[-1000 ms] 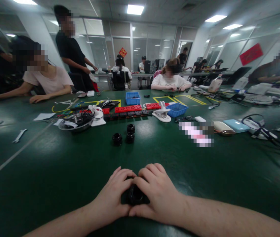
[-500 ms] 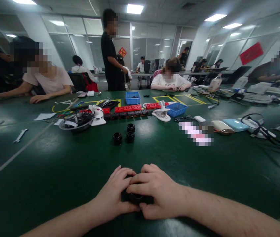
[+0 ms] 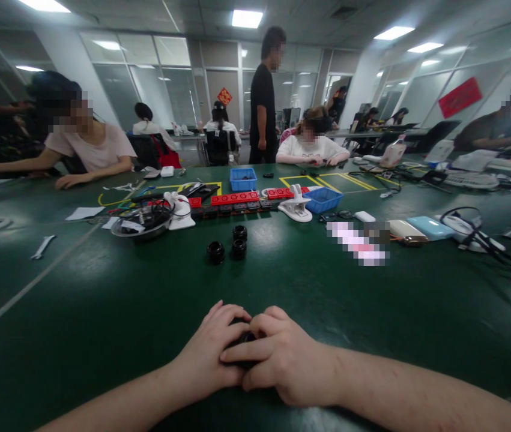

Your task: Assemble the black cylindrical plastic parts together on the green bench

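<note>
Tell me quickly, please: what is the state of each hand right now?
Left hand: closed around a shiny black rounded object, material unclear.
Right hand: closed on the same object, covering much of it.

Over the near part of the table [image 3: 160, 300], the bare left forearm [image 3: 120, 399] slants in from the table's near left side, its wrist almost straight. The left hand [image 3: 217, 348] shows its back, fingers arched toward the right and left thumb [image 3: 232, 377] stretched below them in a cupped grip. The bare right forearm [image 3: 408, 384] slants in from the table's near right side. The right hand [image 3: 291, 363] is bent inward: its index finger [image 3: 246, 352] reaches left between the left thumb and fingers, the middle finger is crooked, knuckle raised above the table, and the right thumb [image 3: 257, 379] points left beside the left thumb. Whether the forearms rest on the table cannot be told.
</note>
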Action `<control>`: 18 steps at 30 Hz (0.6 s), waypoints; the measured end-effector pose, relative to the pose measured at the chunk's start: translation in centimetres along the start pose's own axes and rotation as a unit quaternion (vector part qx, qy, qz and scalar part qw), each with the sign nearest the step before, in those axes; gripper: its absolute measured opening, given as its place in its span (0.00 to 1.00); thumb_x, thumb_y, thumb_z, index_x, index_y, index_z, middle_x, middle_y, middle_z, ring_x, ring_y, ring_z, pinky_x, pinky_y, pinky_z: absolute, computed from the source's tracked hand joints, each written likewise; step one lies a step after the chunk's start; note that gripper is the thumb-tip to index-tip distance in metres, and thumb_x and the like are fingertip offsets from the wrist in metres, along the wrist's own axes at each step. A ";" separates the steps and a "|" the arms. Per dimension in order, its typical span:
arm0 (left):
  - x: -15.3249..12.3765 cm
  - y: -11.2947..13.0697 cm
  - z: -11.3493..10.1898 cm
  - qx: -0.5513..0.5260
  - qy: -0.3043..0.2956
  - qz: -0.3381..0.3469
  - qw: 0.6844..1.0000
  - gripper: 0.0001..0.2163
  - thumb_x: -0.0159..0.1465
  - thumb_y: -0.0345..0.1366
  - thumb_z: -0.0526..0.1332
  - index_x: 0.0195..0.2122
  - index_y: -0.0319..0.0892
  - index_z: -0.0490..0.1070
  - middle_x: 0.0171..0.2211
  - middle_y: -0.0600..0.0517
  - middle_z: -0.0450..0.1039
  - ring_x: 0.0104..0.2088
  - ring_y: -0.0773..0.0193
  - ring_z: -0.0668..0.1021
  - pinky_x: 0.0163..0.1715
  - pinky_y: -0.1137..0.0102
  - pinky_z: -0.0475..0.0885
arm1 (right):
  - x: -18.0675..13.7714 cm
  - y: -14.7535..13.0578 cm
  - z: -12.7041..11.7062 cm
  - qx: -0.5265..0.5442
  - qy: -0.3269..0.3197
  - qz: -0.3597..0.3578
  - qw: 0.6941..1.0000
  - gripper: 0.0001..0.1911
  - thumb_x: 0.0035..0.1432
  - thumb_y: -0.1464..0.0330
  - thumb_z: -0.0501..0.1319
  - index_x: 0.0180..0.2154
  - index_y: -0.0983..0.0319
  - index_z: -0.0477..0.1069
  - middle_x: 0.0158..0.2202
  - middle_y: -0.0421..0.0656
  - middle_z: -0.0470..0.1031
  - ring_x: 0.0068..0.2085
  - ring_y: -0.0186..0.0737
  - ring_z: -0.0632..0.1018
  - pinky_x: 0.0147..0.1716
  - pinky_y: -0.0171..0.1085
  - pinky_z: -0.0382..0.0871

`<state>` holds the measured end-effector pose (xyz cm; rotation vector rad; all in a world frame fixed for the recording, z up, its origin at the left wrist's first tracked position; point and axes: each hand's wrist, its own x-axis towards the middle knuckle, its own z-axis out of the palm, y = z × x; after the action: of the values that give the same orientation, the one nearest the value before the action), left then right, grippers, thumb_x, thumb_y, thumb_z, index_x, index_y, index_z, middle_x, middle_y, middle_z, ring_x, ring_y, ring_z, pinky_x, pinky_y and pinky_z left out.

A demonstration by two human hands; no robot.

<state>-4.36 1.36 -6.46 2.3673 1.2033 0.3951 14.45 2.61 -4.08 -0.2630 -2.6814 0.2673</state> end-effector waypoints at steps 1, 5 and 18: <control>0.0 -0.1 0.1 0.001 0.000 0.000 1.000 0.19 0.46 0.37 0.67 0.41 0.48 0.69 0.44 0.52 0.66 0.48 0.54 0.68 0.56 0.50 0.48 | 0.0 -0.1 -0.2 0.006 0.019 0.000 1.000 0.09 0.51 0.72 0.55 0.34 0.56 0.71 0.51 0.29 0.67 0.42 0.38 0.64 0.37 0.41 0.52; -0.1 -0.5 0.2 -0.006 0.003 0.007 1.000 0.24 0.48 0.44 0.67 0.46 0.49 0.66 0.47 0.51 0.65 0.49 0.53 0.67 0.56 0.48 0.47 | 0.0 -0.5 -1.1 0.022 0.092 0.060 0.994 0.16 0.49 0.71 0.51 0.41 0.61 0.69 0.47 0.42 0.68 0.40 0.39 0.65 0.38 0.41 0.55; -0.1 -0.5 0.1 -0.002 -0.005 0.013 1.000 0.22 0.49 0.42 0.66 0.46 0.47 0.66 0.47 0.50 0.65 0.50 0.54 0.66 0.57 0.51 0.47 | 0.1 -0.5 0.9 -0.057 0.082 0.160 0.982 0.26 0.52 0.48 0.53 0.42 0.62 0.67 0.38 0.45 0.70 0.37 0.41 0.66 0.36 0.42 0.55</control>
<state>-4.73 1.56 -6.81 2.3799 1.1674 0.3937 13.85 2.00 -4.72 -0.7223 -2.4860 0.1775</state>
